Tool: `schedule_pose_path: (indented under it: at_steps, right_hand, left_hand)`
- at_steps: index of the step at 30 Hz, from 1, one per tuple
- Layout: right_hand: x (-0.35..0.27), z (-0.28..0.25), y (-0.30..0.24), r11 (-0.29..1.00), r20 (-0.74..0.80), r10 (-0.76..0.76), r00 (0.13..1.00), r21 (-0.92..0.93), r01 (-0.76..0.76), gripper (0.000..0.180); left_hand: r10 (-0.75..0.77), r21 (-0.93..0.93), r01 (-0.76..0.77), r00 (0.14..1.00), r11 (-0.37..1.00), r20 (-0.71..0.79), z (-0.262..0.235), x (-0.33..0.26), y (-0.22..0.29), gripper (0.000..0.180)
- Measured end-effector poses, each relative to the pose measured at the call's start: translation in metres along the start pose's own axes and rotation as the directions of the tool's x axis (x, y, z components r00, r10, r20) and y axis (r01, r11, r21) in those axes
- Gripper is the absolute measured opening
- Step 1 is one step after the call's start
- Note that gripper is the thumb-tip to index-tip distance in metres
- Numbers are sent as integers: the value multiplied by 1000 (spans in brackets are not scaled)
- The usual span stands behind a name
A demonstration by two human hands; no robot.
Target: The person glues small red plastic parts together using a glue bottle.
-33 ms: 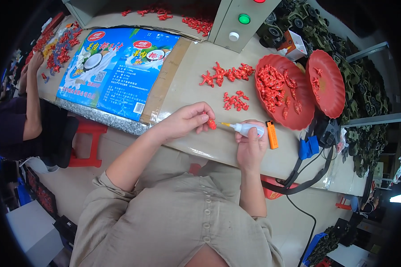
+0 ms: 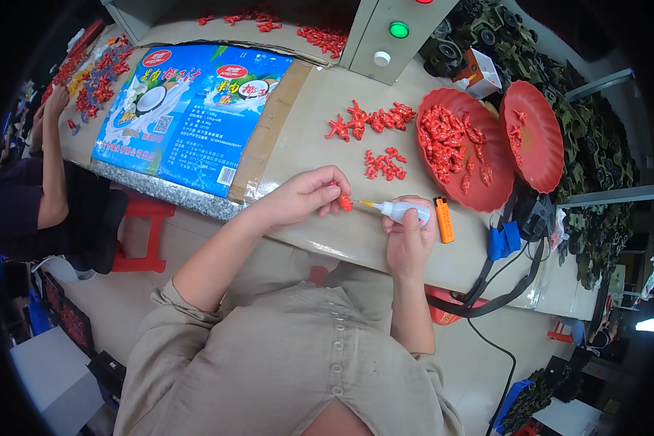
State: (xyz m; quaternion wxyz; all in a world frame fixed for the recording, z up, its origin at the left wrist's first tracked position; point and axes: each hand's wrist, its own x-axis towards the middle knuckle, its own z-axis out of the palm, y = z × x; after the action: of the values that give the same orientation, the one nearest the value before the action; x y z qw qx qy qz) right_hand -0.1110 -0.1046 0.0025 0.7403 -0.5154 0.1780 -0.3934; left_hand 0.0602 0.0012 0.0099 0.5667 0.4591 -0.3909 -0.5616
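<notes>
Between the fingertips of my left hand (image 2: 307,196) is a small red plastic figure piece (image 2: 345,203); the fingers hide part of it. My right hand (image 2: 413,238) is closed around a white squeeze bottle (image 2: 403,211) with a thin needle nozzle on a yellowish neck. The needle points left and its tip meets, or nearly meets, the red piece. Just right of that hand lies an orange lighter (image 2: 444,220). Beyond my hands, a row of red figures (image 2: 368,120) and a smaller cluster of red pieces (image 2: 385,165) rest on the tabletop.
Two red scalloped trays (image 2: 434,181) (image 2: 552,156) hold red pieces at the right. A flattened blue carton (image 2: 189,120) covers the table's left part. A grey post with buttons (image 2: 390,36) stands behind. Black straps (image 2: 479,294) hang over the front edge. Another person's arm (image 2: 53,160) is far left.
The bottle's needle tip has shifted very slightly left, closer to the red piece. Otherwise my hands look the same.
</notes>
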Motion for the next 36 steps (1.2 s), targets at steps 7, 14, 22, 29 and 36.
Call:
schedule_pose_path:
  at_steps: [7,14,22,29,36]
  right_hand:
    - [-3,-1,3,999,-5,-38,999,-25,38,20]
    - [-4,-1,4,992,16,-76,997,-100,77,18]
    - [-5,1,2,990,8,-68,998,-127,68,19]
    - [-6,1,3,990,-14,-48,999,-135,46,21]
    - [-6,3,4,995,-31,-39,999,-88,36,20]
  left_hand:
    - [-38,72,37,999,997,2,1,1,1,11]
    - [-33,122,35,999,992,-19,1,0,0,10]
    - [-2,133,4,1000,991,-21,0,0,-2,11]
    - [22,93,-20,999,995,-24,1,0,-3,12]
    - [8,22,-7,998,1000,-55,0,-1,-7,13]
